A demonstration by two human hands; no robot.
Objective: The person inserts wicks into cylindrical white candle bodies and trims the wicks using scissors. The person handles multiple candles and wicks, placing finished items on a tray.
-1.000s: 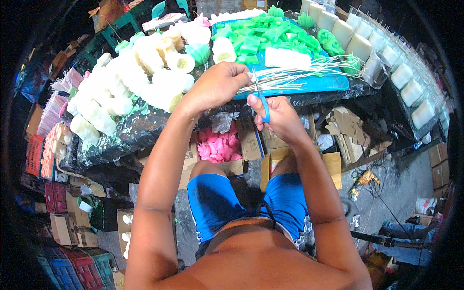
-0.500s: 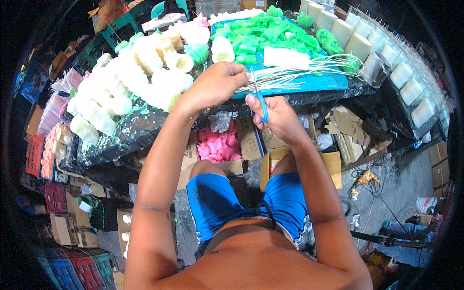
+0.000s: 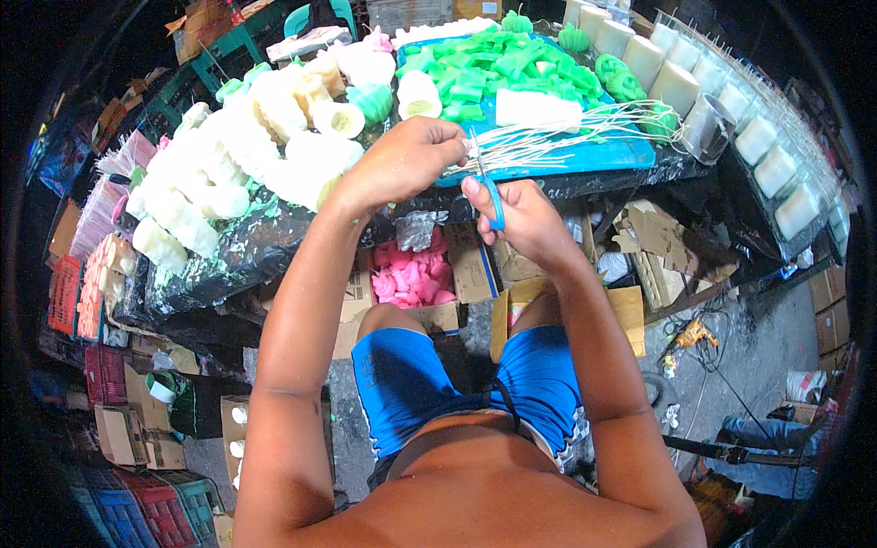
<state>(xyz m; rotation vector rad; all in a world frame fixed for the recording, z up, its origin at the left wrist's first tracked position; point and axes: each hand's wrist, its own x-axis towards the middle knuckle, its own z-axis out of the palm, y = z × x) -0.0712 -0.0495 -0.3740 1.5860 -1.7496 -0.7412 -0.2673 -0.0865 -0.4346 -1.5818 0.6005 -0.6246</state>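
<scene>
My left hand (image 3: 409, 160) is closed, thumb and fingers pinching the near ends of a bundle of long white wicks (image 3: 594, 128). The wicks fan out to the right over a blue tray (image 3: 630, 160). In my right hand (image 3: 528, 224) is a pair of scissors (image 3: 495, 205) with blue handles, thumb and fingers around the grips. Its blades point up and away, crossing the wicks just right of my left fingertips. Whether the blades are fully closed is hard to make out. Green wax pieces (image 3: 502, 64) and a white block (image 3: 537, 110) lie on the tray.
Pale moulded candles (image 3: 228, 151) crowd the table's left side. White pillar candles (image 3: 676, 87) and a metal pitcher (image 3: 708, 132) stand at the right. Below the table edge, a cardboard box (image 3: 475, 265) sits beside pink wax pieces (image 3: 411, 274). Cables lie on the floor at right.
Both hands stay in nearly the same place. The scissors have shifted very slightly to the left, still across the wicks.
</scene>
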